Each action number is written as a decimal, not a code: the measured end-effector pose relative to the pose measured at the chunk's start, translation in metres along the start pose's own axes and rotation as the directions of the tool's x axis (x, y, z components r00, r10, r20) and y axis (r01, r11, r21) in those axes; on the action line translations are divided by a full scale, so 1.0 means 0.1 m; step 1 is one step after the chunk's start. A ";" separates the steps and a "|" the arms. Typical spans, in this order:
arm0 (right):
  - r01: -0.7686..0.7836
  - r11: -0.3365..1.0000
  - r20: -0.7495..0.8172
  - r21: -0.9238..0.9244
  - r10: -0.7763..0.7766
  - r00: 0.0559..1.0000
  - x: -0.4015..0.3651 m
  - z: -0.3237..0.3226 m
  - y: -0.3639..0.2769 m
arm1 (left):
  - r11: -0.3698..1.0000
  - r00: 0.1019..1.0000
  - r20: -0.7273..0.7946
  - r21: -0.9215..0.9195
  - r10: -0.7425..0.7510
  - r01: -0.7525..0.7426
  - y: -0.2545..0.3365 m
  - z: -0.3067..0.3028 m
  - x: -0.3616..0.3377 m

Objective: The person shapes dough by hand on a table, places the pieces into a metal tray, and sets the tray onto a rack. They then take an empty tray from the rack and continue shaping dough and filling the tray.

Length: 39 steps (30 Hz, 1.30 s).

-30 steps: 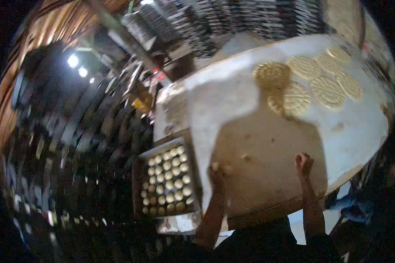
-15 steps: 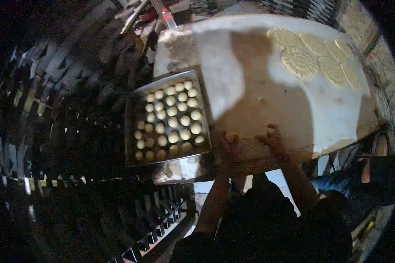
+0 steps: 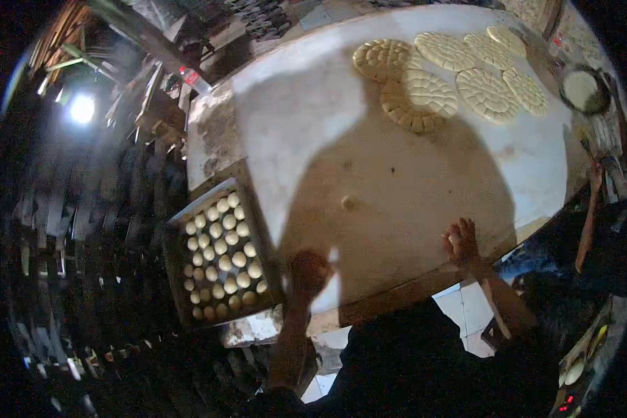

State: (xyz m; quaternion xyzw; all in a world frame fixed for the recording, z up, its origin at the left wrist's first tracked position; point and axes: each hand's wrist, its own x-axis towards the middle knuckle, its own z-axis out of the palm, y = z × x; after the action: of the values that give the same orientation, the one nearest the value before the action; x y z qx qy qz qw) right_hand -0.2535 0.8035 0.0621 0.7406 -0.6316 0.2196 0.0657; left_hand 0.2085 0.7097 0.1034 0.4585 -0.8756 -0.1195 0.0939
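My left hand [image 3: 311, 273] is curled and low over the table, just right of the dough-ball tray [image 3: 261, 240]. It is in shadow, and what its fingers hold, if anything, is hidden. Apart from it, my right hand [image 3: 461, 241] is at the table's near edge, fingers spread, nothing visible in it. Between and beyond the hands lies a small lump [image 3: 348, 203], probably dough, on the tabletop [image 3: 411, 181]. The tray carries several rows of round pale dough balls [image 3: 225, 262].
Several flat, patterned dough rounds [image 3: 488, 94] lie at the far right of the table. A pan with pale contents [image 3: 584, 90] stands by the right edge, near another person's arm [image 3: 589, 216]. A bottle with a red cap [image 3: 195, 80] is at the far left corner.
My hands have moved apart; a pale strip of dough between them is no longer visible there. The view has turned, so tray and rounds appear further left.
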 end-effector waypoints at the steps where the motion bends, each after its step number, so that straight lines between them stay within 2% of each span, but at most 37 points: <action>1: -0.038 0.996 0.039 0.084 0.035 0.999 0.32 -0.14 0.03 | 0.999 0.996 -0.089 0.045 0.021 -0.017 -0.03 0.08 0.30; 2: -0.077 0.983 0.081 0.164 0.065 0.995 0.62 -0.18 0.05 | 0.996 0.983 -0.178 0.089 0.045 -0.029 -0.09 0.25 0.55; 4: -0.208 0.952 -0.093 0.225 0.233 0.968 1.01 0.16 -0.02 | 0.992 0.965 -0.248 0.113 0.083 -0.056 0.06 0.39 0.86; 6: -0.129 0.877 0.055 0.462 0.117 0.992 1.08 0.31 -0.24 | 0.994 0.971 -0.218 0.068 0.099 -0.086 0.67 0.31 1.08; 7: -0.049 0.896 0.064 0.442 0.024 0.998 0.89 0.42 -0.29 | 0.920 0.965 -0.247 -0.392 -0.092 -0.013 0.98 0.42 0.99; 8: 0.031 0.907 0.070 0.420 -0.067 0.995 0.55 0.60 -0.44 | 0.835 0.972 -0.155 -0.546 -0.175 0.063 1.15 0.60 0.72; 10: 0.188 0.913 0.094 0.361 -0.236 0.967 0.08 0.81 -0.55 | 0.686 0.951 0.003 -0.692 -0.309 0.225 1.21 0.92 0.09; 11: 0.206 0.927 0.214 0.312 -0.280 0.936 0.04 0.74 -0.34 | 0.509 0.906 0.044 -0.815 -0.422 0.277 1.09 1.06 -0.18; 12: 0.227 0.936 0.333 0.268 -0.311 0.890 -0.06 0.60 -0.08 | 0.302 0.844 0.056 -0.920 -0.533 0.251 0.89 1.14 -0.40; 13: 0.249 0.940 0.449 0.233 -0.331 0.830 -0.02 0.39 0.03 | 0.201 0.795 0.017 -0.964 -0.606 0.173 0.70 1.02 -0.43; 15: -0.006 0.957 0.454 0.291 -0.132 0.881 0.52 0.14 0.37 | 0.640 0.832 -0.110 -0.696 -0.544 0.327 0.11 0.70 -0.17; 17: -0.198 0.949 0.224 0.246 0.143 0.964 1.05 0.26 0.28 | 0.787 0.852 -0.193 -0.520 -0.487 0.332 -0.12 0.78 0.29; 18: -0.154 0.961 0.144 0.231 0.123 0.982 1.24 0.31 0.14 | 0.770 0.841 -0.223 -0.563 -0.492 0.301 -0.17 0.97 0.57; 19: -0.109 0.971 0.070 0.213 0.096 0.993 1.37 0.34 0.01 | 0.825 0.883 -0.220 -0.500 -0.414 0.262 -0.12 1.08 0.69; 21: -0.150 0.913 0.193 0.379 0.081 0.978 1.30 0.39 -0.28 | 0.890 0.943 -0.195 -0.425 -0.270 0.167 0.16 1.20 0.83; 22: -0.156 0.873 0.242 0.463 0.046 0.969 1.22 0.45 -0.43 | 0.906 0.968 -0.141 -0.400 -0.208 0.137 0.37 1.18 0.76; 24: 0.142 0.894 0.142 0.425 -0.221 0.965 0.84 0.42 -0.35 | 0.901 0.981 -0.005 -0.397 -0.192 0.174 0.66 0.98 0.46; 25: 0.179 0.889 0.127 0.422 -0.253 0.959 0.72 0.38 -0.20 | 0.902 0.978 0.068 -0.377 -0.197 0.208 0.70 0.85 0.26; 26: 0.117 0.895 0.110 0.431 -0.180 0.977 0.76 0.35 0.00 | 0.914 0.962 0.160 -0.310 -0.222 0.262 0.61 0.72 0.10; 27: 0.055 0.895 0.092 0.443 -0.106 0.990 0.79 0.33 0.20 | 0.932 0.920 0.278 -0.160 -0.275 0.327 0.42 0.61 0.00; 28: -0.006 0.888 0.074 0.459 -0.032 0.997 0.84 0.29 0.40 | 0.926 0.805 0.472 0.076 -0.359 0.369 0.23 0.51 -0.05; 29: -0.026 0.936 0.082 0.351 -0.002 0.997 1.00 0.34 0.52 | 0.920 0.912 -0.368 0.264 -0.183 0.291 0.55 -0.23 0.21; 30: -0.046 0.971 0.081 0.236 0.027 0.996 1.19 0.42 0.55 | 0.661 0.716 -0.234 -0.634 -0.658 0.401 0.29 0.07 0.28; 31: -0.131 0.979 0.045 0.155 0.126 0.991 1.37 0.50 0.46 | -0.167 0.565 0.195 -0.981 -0.802 0.102 0.05 0.39 0.37; 32: -0.222 0.972 -0.006 0.077 0.223 0.975 1.55 0.62 0.34 | -0.110 0.546 0.110 -0.993 -0.830 0.033 0.36 -0.11 0.77; 33: -0.267 0.963 -0.045 0.048 0.269 0.962 1.65 0.76 0.21 | 0.601 0.815 -0.059 -0.707 -0.576 0.373 0.30 -0.07 0.89; 34: -0.322 0.947 -0.089 0.011 0.322 0.943 1.67 0.87 0.08 | 0.971 0.949 -0.218 0.033 -0.226 0.238 0.24 -0.01 1.00; 35: -0.386 0.922 -0.147 -0.028 0.378 0.914 1.68 0.95 -0.05 | 0.979 0.953 -0.229 -0.066 -0.201 0.191 0.24 0.19 1.04; 36: -0.360 0.920 -0.166 0.157 0.384 0.908 1.63 0.95 -0.22 | 0.955 0.958 -0.174 -0.235 -0.227 0.183 0.40 0.13 0.97; 37: -0.290 0.934 -0.119 0.211 0.319 0.940 1.47 0.99 -0.26 | 0.902 0.966 -0.121 -0.400 -0.230 0.164 0.60 0.03 0.82; 38: -0.227 0.938 -0.081 0.261 0.256 0.963 1.23 1.06 -0.28 | 0.889 0.970 -0.071 -0.419 -0.234 0.184 0.61 0.18 0.54; 39: -0.297 0.843 0.033 0.449 0.317 0.948 1.03 0.92 -0.31 | 0.876 0.972 -0.015 -0.437 -0.236 0.206 0.68 0.37 0.24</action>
State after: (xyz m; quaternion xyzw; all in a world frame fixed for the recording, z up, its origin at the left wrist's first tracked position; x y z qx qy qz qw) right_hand -0.1900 0.6815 0.0272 0.6202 -0.6725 0.3825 -0.1294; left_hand 0.1320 0.7314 0.0895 0.5271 -0.7652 -0.3048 0.2088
